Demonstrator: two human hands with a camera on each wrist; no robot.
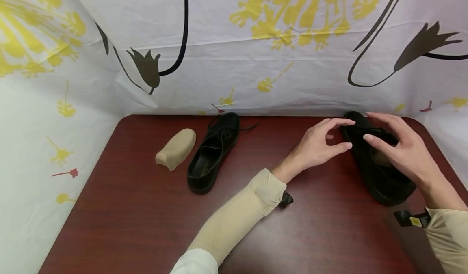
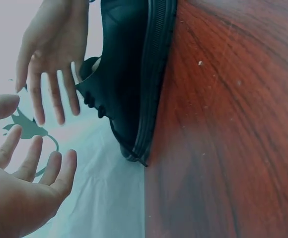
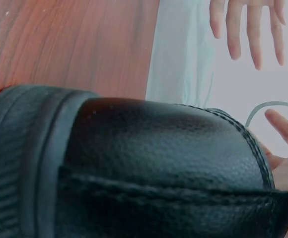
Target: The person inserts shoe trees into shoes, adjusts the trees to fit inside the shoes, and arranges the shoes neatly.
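Note:
A black lace-up shoe (image 1: 365, 166) stands at the right of the table, toe toward the back wall, with a beige patch showing inside its opening. My right hand (image 1: 411, 152) is over this shoe, fingers relaxed and thumb apart, and hides part of the laces and opening. To the shoe's left, my left hand (image 1: 316, 144) is held in the air with its fingers spread toward it. In the left wrist view both palms face each other above the shoe (image 2: 126, 74), with nothing held. The right wrist view is filled by the shoe's heel (image 3: 164, 148).
A second black lace-up shoe (image 1: 201, 182) stands left of centre, its laces loose. Beside it lies a beige toe-shaped shoe insert (image 1: 177, 148). The dark red table (image 1: 146, 225) ends at a white cloth (image 1: 226, 75) with yellow and dark flower prints.

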